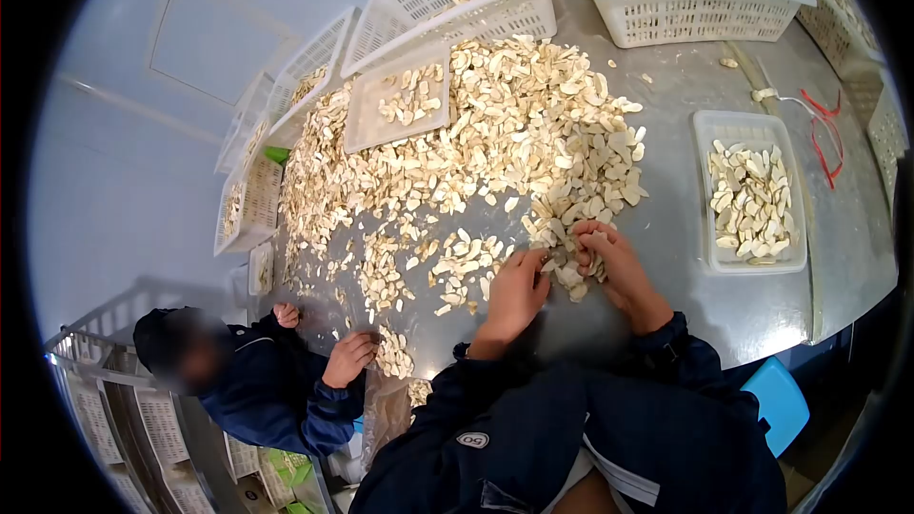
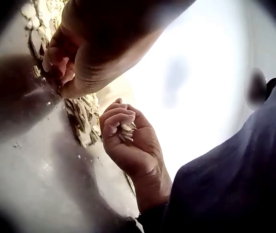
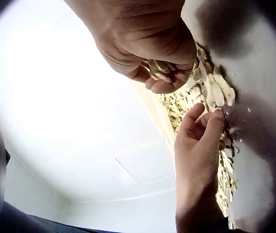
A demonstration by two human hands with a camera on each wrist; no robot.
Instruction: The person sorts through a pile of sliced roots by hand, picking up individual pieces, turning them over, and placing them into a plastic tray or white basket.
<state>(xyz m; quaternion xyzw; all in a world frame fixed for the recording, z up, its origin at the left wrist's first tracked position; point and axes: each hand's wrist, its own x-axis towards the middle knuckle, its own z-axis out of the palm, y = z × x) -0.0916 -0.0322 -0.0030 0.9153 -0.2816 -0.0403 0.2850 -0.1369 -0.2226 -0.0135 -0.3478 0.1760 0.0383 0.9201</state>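
Pale, flat, elongated slices, some with brownish edges, lie in a broad heap (image 1: pixel 533 95) on the metal table. My right hand (image 1: pixel 614 266) holds several slices in its curled fingers; the right wrist view shows these slices (image 3: pixel 160 70) between fingers and palm. Just left of it, my left hand (image 1: pixel 515 295) has its thumb and bent fingers at the heap's near edge. In the right wrist view the left thumb and index fingertips (image 3: pixel 217 114) come close together beside loose slices (image 3: pixel 218 90). Whether they pinch one I cannot tell. A few slices (image 1: pixel 571 279) lie between the hands.
A shallow white tray (image 1: pixel 703 200) of slices stands at right, near a red string (image 1: pixel 824 157). Another tray (image 1: pixel 357 128) rests on the heap. White baskets (image 1: pixel 705 19) line the back. At left, another person's hand (image 1: pixel 350 359) is beside a small pile (image 1: pixel 394 354).
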